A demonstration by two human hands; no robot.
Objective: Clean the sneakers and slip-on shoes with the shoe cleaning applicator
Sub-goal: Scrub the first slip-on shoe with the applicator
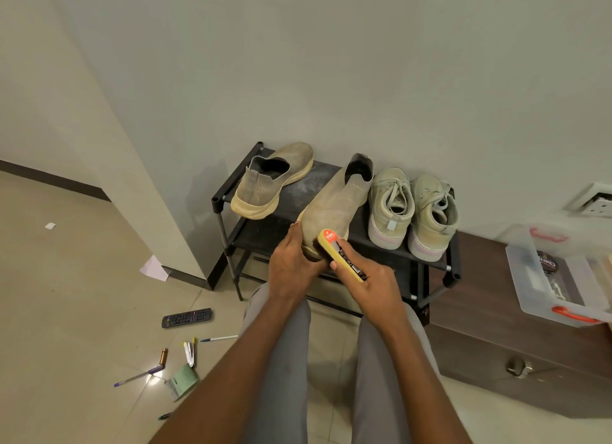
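My left hand [293, 266] grips the toe of a beige slip-on shoe [337, 205] that rests on the black shoe rack [228, 198]. My right hand [371, 286] holds a yellow shoe cleaning applicator [337, 253] with an orange label, pressed against the shoe's toe side. A second beige slip-on [271, 182] lies on the rack's left end. At the rack's right end stand two pale green sneakers [390, 205] [432, 215], side by side, heels toward me.
A brown cabinet [516, 354] to the right carries a clear plastic box [559, 275] with red clips. On the tiled floor at left lie a remote control [187, 317], pens [139, 375], a battery and a green packet [182, 380]. A wall rises behind the rack.
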